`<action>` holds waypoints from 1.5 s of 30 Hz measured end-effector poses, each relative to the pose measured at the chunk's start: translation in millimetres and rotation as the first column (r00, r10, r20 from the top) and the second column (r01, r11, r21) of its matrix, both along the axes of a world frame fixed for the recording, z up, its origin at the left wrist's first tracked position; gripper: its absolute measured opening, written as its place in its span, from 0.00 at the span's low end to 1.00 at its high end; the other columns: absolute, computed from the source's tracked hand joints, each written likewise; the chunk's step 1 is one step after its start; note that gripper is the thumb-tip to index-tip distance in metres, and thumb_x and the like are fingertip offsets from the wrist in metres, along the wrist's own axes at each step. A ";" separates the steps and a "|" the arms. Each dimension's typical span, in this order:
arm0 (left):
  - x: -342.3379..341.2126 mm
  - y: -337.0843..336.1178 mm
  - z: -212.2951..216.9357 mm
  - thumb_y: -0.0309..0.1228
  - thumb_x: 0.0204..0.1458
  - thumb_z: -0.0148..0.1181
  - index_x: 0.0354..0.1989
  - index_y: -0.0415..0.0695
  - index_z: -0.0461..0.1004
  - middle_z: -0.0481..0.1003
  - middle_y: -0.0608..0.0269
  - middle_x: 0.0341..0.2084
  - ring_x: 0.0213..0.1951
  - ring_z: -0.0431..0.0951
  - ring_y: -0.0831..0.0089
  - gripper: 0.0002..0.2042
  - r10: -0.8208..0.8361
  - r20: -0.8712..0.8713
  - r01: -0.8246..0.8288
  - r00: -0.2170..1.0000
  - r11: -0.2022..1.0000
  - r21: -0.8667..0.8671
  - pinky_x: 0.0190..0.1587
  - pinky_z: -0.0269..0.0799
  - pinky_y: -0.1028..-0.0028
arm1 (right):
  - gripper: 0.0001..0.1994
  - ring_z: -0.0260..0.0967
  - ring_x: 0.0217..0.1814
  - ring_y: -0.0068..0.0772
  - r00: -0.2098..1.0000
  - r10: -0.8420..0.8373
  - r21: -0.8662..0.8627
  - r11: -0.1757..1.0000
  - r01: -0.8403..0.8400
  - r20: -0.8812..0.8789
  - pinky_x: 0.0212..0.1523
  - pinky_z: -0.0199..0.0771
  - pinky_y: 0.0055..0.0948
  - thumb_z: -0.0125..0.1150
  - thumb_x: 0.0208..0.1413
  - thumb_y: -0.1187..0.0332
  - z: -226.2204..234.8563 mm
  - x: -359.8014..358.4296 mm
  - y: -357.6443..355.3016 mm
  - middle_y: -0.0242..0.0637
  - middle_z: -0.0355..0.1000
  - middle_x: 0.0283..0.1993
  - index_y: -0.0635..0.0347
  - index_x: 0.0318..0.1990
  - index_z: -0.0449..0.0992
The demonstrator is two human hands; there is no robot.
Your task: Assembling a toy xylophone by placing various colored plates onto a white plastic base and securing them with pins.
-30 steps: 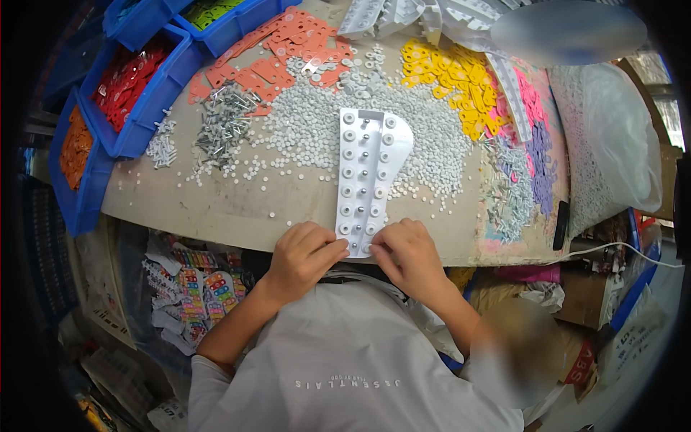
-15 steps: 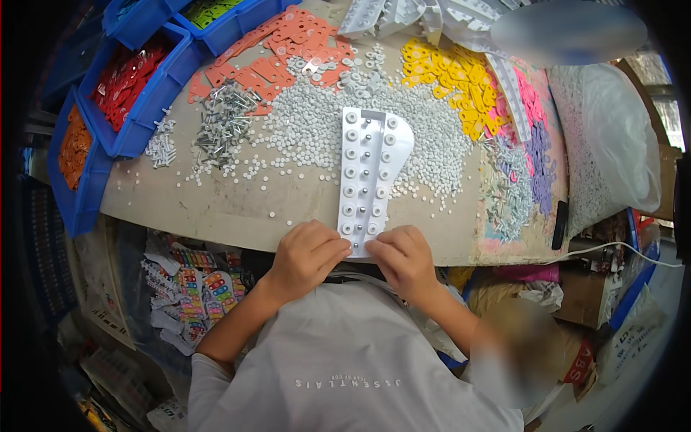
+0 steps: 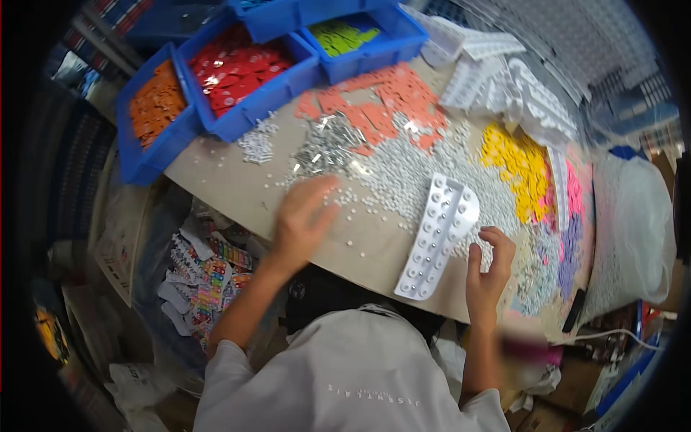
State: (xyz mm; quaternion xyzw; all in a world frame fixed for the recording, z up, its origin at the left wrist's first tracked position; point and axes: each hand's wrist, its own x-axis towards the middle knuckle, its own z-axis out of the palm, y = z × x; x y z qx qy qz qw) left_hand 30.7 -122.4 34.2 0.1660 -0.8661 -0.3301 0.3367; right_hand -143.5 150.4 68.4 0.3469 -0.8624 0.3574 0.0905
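Observation:
A white plastic tray [image 3: 437, 241] with rows of round white washers and metal pins lies tilted on the table, and neither hand touches it. My left hand [image 3: 306, 216] is over the table just short of a heap of loose metal pins [image 3: 327, 144]. Its thumb and fingers are apart, somewhat blurred, with nothing seen in them. To the right of the tray, my right hand [image 3: 491, 270] is held up with thumb and fingers spread. Small white washers [image 3: 403, 173] cover the table behind the tray, and some lie by the right fingertips.
Blue bins hold orange pieces [image 3: 155, 104], red pieces [image 3: 234, 68] and green pieces [image 3: 342, 36] at the left and back. Coral pieces [image 3: 389, 101], yellow pieces [image 3: 515, 165] and purple pieces [image 3: 570, 241] lie loose. More white trays [image 3: 497, 90] are stacked behind; a clear bag [image 3: 626, 230] stands right.
Both hands have let go of the tray's near end. My left hand has moved left and forward to the metal pins; my right has moved right. The whole view has shifted and turned.

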 end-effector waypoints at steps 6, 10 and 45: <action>76.5 -220.4 34.7 0.29 0.61 0.57 0.53 0.39 0.76 0.77 0.49 0.51 0.53 0.77 0.52 0.14 0.584 -0.055 -0.569 0.810 0.760 -0.316 0.56 0.71 0.61 | 0.12 0.68 0.52 0.47 0.913 0.396 0.044 0.918 -0.394 -0.098 0.54 0.66 0.41 0.66 0.47 0.81 35.2 6.6 -83.7 0.40 0.73 0.49 0.61 0.40 0.76; 174.1 -380.0 -2.7 0.33 0.57 0.63 0.49 0.38 0.76 0.78 0.48 0.48 0.49 0.79 0.54 0.15 0.670 0.269 -0.604 0.692 0.742 -0.291 0.52 0.73 0.63 | 0.13 0.67 0.52 0.46 0.759 0.628 0.020 0.772 -0.635 -0.171 0.53 0.67 0.42 0.68 0.47 0.77 52.4 16.6 -166.1 0.38 0.72 0.49 0.58 0.42 0.75; 148.9 -404.3 -10.5 0.31 0.49 0.67 0.28 0.30 0.79 0.79 0.51 0.23 0.24 0.77 0.64 0.13 0.224 0.650 -0.493 0.726 0.829 0.265 0.26 0.73 0.63 | 0.08 0.80 0.34 0.33 0.665 0.680 -0.488 0.713 -0.504 0.307 0.35 0.77 0.33 0.61 0.62 0.68 -7.5 32.8 -450.3 0.44 0.80 0.32 0.63 0.39 0.72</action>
